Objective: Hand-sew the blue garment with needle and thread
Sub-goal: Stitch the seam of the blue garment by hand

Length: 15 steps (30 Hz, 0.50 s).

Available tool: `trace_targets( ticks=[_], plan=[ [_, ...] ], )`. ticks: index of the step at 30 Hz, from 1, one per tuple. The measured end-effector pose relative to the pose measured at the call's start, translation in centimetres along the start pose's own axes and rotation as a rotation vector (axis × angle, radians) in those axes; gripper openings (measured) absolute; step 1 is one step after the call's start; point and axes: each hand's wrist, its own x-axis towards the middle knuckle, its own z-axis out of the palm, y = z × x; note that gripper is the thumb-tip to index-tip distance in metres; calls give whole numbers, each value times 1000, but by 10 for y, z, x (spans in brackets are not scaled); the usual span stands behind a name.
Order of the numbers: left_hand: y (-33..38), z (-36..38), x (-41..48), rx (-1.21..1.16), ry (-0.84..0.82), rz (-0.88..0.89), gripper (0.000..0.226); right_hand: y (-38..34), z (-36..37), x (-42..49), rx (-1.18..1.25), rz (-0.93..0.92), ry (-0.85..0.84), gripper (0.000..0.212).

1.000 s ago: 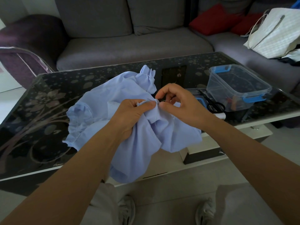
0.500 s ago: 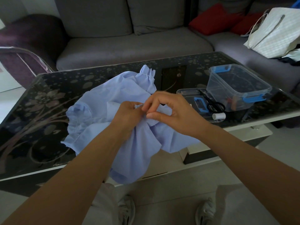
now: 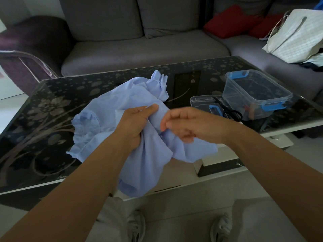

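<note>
while the left hand (image 3: 134, 123) grips the bunched blue garment (image 3: 113, 105) in curled fingers, thumb straight along a fold | right hand (image 3: 194, 124) blurred, thumb and forefinger pinching a faint thread (image 3: 162, 135) just below that thumb | needle: cannot tell | garment hangs off the glass table (image 3: 52, 105) edge under both palms | scissors (image 3: 232, 112) beyond right knuckles

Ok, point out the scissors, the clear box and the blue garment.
scissors (image 3: 227, 110): head view, where blades meet handles.
clear box (image 3: 248, 109): head view, its near wall.
blue garment (image 3: 111, 110): head view, its broad upper cloth.
</note>
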Motion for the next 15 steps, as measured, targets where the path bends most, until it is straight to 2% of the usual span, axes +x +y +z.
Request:
trace_targets(
  ticks=[2, 3, 5, 10, 15],
  plan=[
    [0, 2, -2, -64, -4, -13, 41, 7, 0, 11, -62, -78, 359, 13],
    [0, 3, -2, -83, -4, -13, 48, 11, 1, 16, -116, -141, 479, 11],
    [-1, 4, -2, -103, -25, -17, 55, 18, 2, 23, -213, -228, 617, 10],
    [4, 6, -6, -80, -101, -66, 42, 22, 8, 27, -360, -262, 748, 14],
    [4, 8, -8, -56, -118, -80, 26, 25, 9, 31, -491, -197, 822, 15]
  ],
)
